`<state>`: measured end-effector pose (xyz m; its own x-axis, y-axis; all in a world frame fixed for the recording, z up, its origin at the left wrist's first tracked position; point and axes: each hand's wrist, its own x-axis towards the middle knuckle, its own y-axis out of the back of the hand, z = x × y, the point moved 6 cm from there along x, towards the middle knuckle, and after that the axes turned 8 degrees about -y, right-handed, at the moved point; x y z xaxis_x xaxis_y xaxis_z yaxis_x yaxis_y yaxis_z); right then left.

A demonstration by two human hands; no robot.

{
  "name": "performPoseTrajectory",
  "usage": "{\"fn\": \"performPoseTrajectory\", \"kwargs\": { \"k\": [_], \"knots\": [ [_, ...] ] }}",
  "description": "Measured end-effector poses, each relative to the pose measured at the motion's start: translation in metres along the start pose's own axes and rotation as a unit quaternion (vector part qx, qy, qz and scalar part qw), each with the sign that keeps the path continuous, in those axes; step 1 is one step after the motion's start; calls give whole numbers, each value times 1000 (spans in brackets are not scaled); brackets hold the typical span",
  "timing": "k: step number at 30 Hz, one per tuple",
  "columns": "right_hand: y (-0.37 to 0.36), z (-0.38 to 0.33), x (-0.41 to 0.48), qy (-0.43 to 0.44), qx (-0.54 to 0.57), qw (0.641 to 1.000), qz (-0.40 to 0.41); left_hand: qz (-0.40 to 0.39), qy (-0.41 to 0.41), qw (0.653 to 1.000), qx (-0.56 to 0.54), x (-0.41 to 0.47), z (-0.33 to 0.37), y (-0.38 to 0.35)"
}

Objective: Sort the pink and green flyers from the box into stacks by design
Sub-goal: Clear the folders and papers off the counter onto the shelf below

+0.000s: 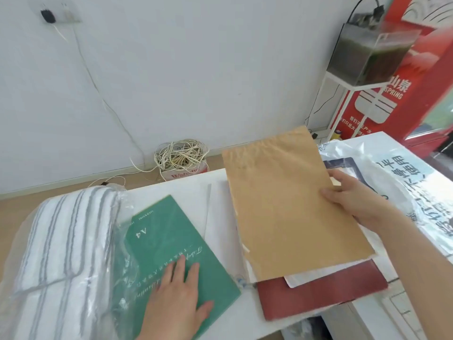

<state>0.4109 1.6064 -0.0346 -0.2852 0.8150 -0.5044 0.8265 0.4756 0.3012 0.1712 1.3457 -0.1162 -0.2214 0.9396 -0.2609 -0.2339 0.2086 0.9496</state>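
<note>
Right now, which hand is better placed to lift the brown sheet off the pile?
Right. The right hand holds the brown sheet by its right edge, thumb on top; the left hand lies flat on the green pack beside it.

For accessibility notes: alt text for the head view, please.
Left hand presses flat on a green sheet marked A4 on a white table; right hand grips a brown kraft sheet by its edge above white papers and a dark red sheet.

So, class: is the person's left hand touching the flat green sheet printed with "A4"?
Touching. The head view shows the left hand lying flat, fingers straight, on the green sheet.
</note>
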Motion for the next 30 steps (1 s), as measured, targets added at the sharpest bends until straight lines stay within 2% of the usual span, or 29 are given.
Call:
{"fn": "performPoseTrajectory", "kwargs": {
  "k": [1,3,5,6,9,12,14,15,17,18,20,21,22,24,27,29,30],
  "knots": [
    [5,14,14,-20,-32,999,22,-16,6,1000,18,-1,6,-5],
    [7,37,37,-33,-174,980,91,-34,12,999,30,-7,15,-17],
    [4,51,44,-31,-337,921,193,-103,31,994,34,-16,15,-33],
    [0,52,40,-22,-372,901,223,-124,34,991,32,-18,17,-35],
    [-23,46,14,28,-419,879,225,-131,12,990,49,-27,22,-36],
    [-81,42,-29,149,-441,873,145,-116,-2,990,76,-42,26,-44],
    [-128,47,-64,197,-414,886,62,-68,-19,995,66,-53,30,-49],
    [-146,52,-78,193,-398,896,32,-43,-41,997,43,-59,31,-54],
    [-169,71,-96,131,-371,919,-12,4,-91,995,45,-73,33,-60],
    [-179,81,-104,83,-346,933,-48,60,-117,990,52,-79,34,-57],
    [-202,95,-123,-24,-189,968,-163,160,-163,973,33,-91,36,-38],
    [-212,92,-135,-58,-87,973,-207,206,-180,962,21,-95,36,-29],
    [-216,84,-143,-63,-9,974,-216,238,-193,952,2,-98,37,-18],
    [-204,61,-150,-8,57,984,-169,289,-224,927,-86,-104,38,10],
    [-151,23,-160,85,63,993,-53,369,-259,861,-233,-114,38,55],
    [-105,14,-165,105,106,989,2,402,-247,847,-246,-115,32,67],
    [-84,15,-165,101,130,986,21,403,-219,856,-240,-109,27,65]
  ]
}}
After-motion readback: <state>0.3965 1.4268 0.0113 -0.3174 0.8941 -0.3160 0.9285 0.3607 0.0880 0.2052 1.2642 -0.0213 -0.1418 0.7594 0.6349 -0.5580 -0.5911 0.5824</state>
